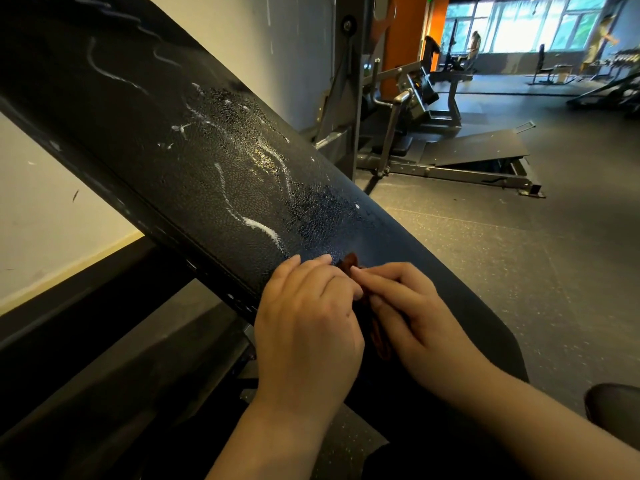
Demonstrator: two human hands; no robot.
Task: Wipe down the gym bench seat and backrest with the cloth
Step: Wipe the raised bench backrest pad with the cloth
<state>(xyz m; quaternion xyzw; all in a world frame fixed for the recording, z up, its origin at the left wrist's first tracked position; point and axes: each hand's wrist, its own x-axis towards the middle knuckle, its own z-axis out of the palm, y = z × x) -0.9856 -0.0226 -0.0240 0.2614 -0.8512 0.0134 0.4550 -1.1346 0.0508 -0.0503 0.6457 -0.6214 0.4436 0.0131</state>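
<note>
Two hands, side by side, low on the bench. Left hand palm down, fingers curled, gripping one dark brown cloth bunched between them. Right hand pinches the same cloth with bent fingers. The cloth lies against the lower end of one black backrest pad, which slopes up to our left. Higher up we count several white streaks amid wet droplets. Beyond, one grey gym machine.
</note>
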